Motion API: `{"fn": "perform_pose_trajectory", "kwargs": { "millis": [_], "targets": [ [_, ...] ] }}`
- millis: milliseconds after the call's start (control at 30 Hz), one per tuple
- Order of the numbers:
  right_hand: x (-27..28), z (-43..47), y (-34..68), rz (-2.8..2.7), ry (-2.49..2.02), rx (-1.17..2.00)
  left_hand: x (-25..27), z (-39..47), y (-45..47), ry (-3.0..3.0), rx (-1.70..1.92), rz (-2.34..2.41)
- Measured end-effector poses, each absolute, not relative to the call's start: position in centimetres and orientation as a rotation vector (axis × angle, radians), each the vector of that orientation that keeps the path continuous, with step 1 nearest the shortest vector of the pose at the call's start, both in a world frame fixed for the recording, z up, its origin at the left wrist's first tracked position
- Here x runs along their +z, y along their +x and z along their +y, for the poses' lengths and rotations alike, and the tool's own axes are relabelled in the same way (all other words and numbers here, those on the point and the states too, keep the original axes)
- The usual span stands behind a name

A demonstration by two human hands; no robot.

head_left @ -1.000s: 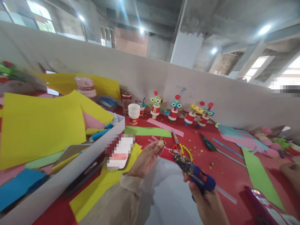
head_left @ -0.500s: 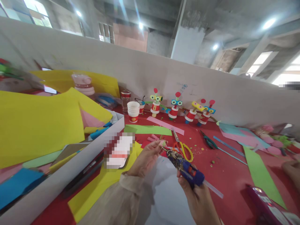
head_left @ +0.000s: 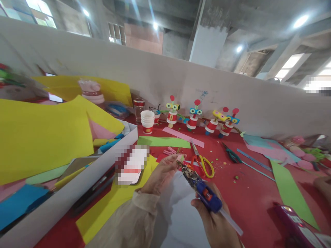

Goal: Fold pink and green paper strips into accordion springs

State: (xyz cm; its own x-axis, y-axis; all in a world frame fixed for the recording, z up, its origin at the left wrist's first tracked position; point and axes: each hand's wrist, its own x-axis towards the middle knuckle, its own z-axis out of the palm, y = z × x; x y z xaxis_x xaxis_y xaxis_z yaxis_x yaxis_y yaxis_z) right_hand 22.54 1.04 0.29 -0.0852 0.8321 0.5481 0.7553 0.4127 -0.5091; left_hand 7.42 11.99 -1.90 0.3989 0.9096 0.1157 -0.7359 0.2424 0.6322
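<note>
My right hand (head_left: 214,215) is wrapped round a blue hot glue gun (head_left: 207,193), whose grimy nozzle end points up and left; a clear glue stick (head_left: 231,222) sticks out of its back. Between the fingertips of my left hand (head_left: 162,172) is a small pink and green paper piece (head_left: 181,158), pinched and partly hidden. The nozzle tip is right at this piece; whether they touch I cannot tell. Under both hands lies a white sheet (head_left: 186,213). Just beyond the glue gun rest scissors (head_left: 204,165) with yellow and orange handles.
A white box (head_left: 108,151) of coloured paper stands at left, beside a phone-like white object (head_left: 133,165). Stacked paper cups (head_left: 147,122) and several paper-cup robot figures (head_left: 192,120) line the wall. Pliers (head_left: 232,155) and green paper (head_left: 292,193) lie right; another person's hand (head_left: 323,186) shows there.
The glue gun has tilted more steeply, its back end swinging down and left with my right hand. My left hand keeps its pinch in nearly the same place.
</note>
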Motion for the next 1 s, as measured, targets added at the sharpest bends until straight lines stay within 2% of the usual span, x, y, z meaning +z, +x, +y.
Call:
{"fn": "perform_pose_trajectory", "kwargs": {
  "millis": [1000],
  "targets": [
    [-1.0, 1.1, 24.6, -1.843, -1.479, -0.074, -2.4, 12.3, 7.5, 0.577, 1.214, 0.312]
  ]
}}
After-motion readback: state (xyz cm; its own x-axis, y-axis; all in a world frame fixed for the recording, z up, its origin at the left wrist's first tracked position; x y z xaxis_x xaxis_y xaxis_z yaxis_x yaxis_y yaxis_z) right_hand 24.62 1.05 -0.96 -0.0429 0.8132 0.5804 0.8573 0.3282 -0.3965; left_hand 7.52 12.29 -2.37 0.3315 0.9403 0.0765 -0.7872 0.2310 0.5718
